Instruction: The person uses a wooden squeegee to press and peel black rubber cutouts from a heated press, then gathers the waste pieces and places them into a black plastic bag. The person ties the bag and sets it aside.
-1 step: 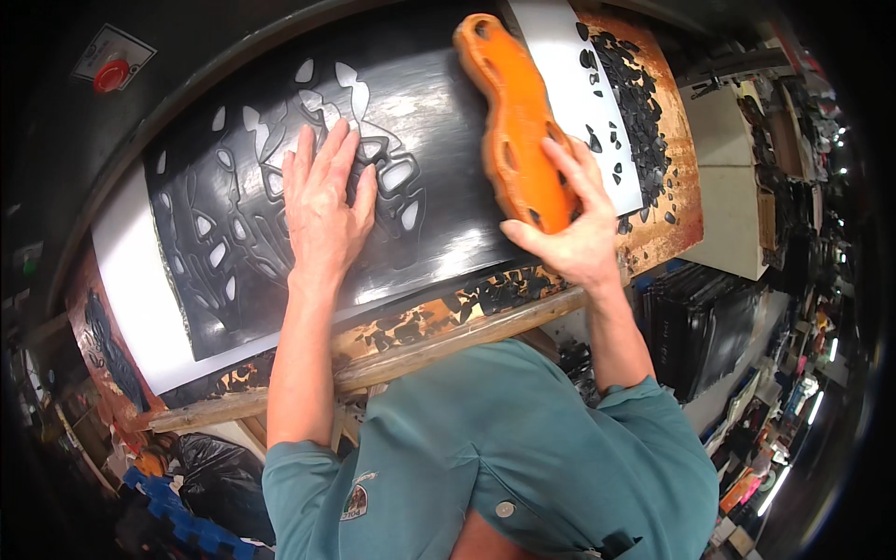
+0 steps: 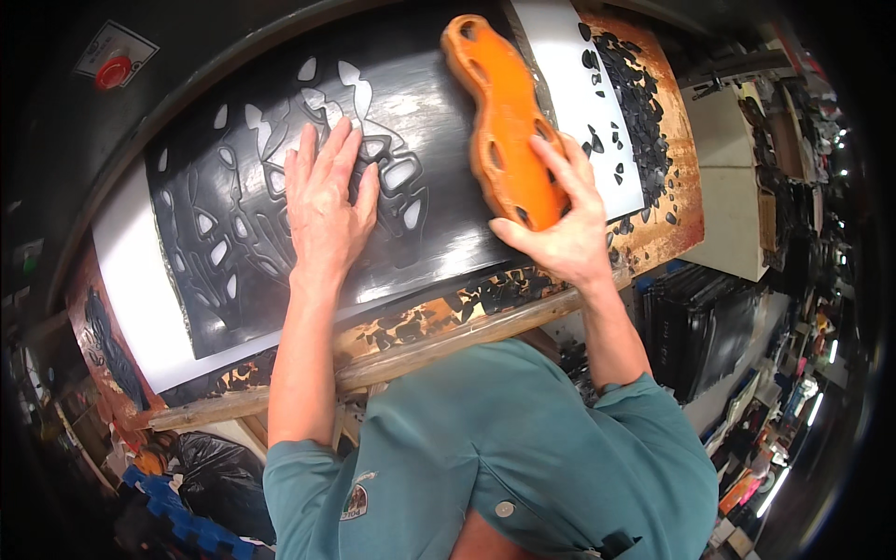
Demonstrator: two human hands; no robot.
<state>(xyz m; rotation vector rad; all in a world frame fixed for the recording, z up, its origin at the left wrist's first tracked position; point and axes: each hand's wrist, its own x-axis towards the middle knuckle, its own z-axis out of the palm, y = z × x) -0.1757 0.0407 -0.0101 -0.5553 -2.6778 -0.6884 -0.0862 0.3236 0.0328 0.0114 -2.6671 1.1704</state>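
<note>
My left hand (image 2: 327,201) lies flat on a black rubber-like sheet (image 2: 411,103), its fingers stretched out over cut outlines. Several holes in the sheet let the white board beneath show through. My right hand (image 2: 571,219) grips the near end of a long, wavy orange cutting die (image 2: 513,131), thumb on one side and fingers on the other. Openings run along the die's edges. It is over the right part of the sheet; whether it touches the sheet I cannot tell.
The white board (image 2: 131,280) extends past the sheet on both sides. Small black offcuts (image 2: 644,121) pile up at the right. A wooden rail (image 2: 448,338) runs along the front edge. A red button (image 2: 113,72) sits at upper left, and stacked black sheets (image 2: 695,317) stand below right.
My right hand and the orange cutting die have shifted slightly left over the black sheet. My left hand stays in nearly the same place.
</note>
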